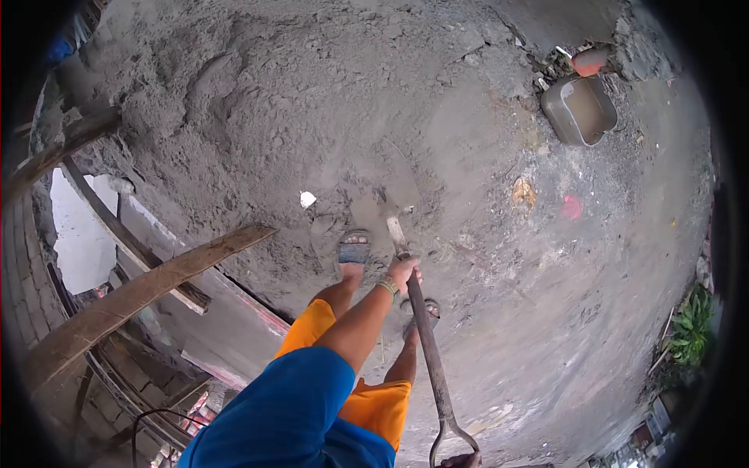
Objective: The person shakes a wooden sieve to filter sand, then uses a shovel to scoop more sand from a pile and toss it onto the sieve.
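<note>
A shovel point(426, 327) with a worn wooden shaft and a Y-shaped grip slants across the ground in front of me. My left hand point(403, 274), with a band at its wrist, is wrapped round the lower shaft. At the bottom edge of the view, my right hand point(462, 460) is closed on the grip, only partly in view. The shovel's blade end meets the loose grey sand point(312, 101) and blends with it, so its outline is hard to make out. Sandalled feet stand either side of the shaft. A white scrap point(307, 200) lies left of the blade end.
A cut-open plastic container point(555, 113) of murky water stands at the upper right, beside a reddish vessel point(591, 62). Wooden planks point(156, 290) jut in from the left, above a low ledge. A green plant point(692, 327) grows at the right edge.
</note>
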The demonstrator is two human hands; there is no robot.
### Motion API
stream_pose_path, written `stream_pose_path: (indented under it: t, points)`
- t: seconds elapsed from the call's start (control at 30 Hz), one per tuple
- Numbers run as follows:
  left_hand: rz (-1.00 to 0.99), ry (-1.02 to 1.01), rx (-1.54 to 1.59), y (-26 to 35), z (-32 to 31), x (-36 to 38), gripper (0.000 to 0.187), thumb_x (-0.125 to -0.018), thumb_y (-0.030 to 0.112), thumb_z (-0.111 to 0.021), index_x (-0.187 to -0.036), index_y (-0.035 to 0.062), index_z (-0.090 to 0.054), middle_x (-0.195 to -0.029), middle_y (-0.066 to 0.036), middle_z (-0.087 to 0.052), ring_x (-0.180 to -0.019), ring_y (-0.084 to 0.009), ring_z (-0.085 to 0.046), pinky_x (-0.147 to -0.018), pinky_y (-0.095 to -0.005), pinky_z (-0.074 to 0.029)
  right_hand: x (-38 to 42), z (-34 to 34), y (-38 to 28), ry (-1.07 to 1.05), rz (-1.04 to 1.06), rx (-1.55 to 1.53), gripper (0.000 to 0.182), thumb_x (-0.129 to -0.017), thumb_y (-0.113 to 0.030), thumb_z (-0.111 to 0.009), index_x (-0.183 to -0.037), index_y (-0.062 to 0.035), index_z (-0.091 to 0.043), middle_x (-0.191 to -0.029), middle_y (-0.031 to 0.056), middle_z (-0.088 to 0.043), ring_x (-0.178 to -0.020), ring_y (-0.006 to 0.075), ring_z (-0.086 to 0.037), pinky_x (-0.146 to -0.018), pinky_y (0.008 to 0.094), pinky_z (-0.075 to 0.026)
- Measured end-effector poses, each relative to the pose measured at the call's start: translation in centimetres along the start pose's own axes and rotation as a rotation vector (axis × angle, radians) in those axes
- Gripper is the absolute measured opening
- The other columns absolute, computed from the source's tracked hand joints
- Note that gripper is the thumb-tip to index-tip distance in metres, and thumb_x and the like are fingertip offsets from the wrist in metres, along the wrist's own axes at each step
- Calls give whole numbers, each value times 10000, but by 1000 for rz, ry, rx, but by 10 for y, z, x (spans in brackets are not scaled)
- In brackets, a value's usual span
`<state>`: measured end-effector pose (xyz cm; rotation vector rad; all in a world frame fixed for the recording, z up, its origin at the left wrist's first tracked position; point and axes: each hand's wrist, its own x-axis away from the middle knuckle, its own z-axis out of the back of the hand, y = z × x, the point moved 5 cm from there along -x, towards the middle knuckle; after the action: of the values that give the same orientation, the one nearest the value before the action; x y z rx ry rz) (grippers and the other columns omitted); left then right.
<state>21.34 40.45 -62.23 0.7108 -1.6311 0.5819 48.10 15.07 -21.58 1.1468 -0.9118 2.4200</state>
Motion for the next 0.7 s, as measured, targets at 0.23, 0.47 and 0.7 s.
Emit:
stream_pose_path:
  t: [0.23, 0.47, 0.7]
  points:
    - [-294, 123, -76, 246, 13, -20, 140, -823, 139, -594, -740, 82, -496, -657, -34, -489, -555, -164, -519, -511, -350, -483, -18, -211, 24, -214, 99, -35, 459, -878, -544, -512, -680, -143, -410, -536, 3, -436, -417, 131, -470, -317, 251, -337]
    - [-192, -473, 240, 245, -10, 105, 129, -856, 287, -573, -828, 162, -559, -571, 62, -404, -502, -70, -421, -476, -256, -400, 20, -145, 39, -629, 1006, 651, 338, -724, -308, -726, -819, -60, -516, -727, 106, -553, -687, 276, -581, -625, 363, -451]
    - [-346, -965, 216, 201, -47, 212, 307, -872, 405, -542, -1045, 152, -566, -692, 10, -499, -532, -108, -478, -507, -276, -425, 7, -107, 11, -567, 1674, 1198, 272, -742, -267, -717, -770, -120, -490, -734, 64, -554, -708, 261, -590, -612, 389, -470]
